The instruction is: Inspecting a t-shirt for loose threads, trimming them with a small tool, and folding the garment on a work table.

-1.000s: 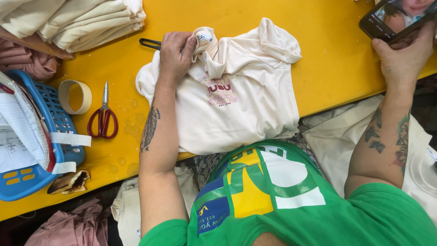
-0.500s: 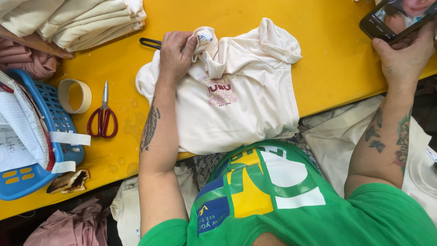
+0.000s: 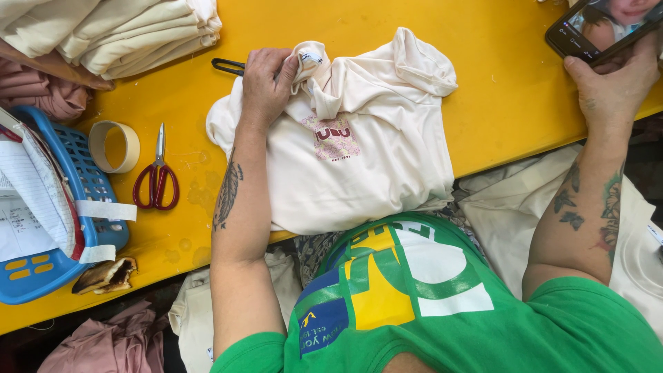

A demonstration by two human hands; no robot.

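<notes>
A cream T-shirt (image 3: 373, 159) with a small pink print lies crumpled on the yellow table (image 3: 511, 90). My left hand (image 3: 266, 83) rests on its upper left part, fingers closed on the collar fabric near the neck label. A black loop-handled tool (image 3: 226, 66) pokes out from under that hand. My right hand (image 3: 615, 76) is raised at the far right and grips a dark phone (image 3: 594, 27) with a lit screen.
Red-handled scissors (image 3: 157, 179) and a roll of tape (image 3: 114, 146) lie left of the shirt. A blue basket (image 3: 62, 214) with papers sits at the left edge. Folded cream garments (image 3: 110, 31) are stacked at the top left, and more cloth (image 3: 511, 200) hangs below the table.
</notes>
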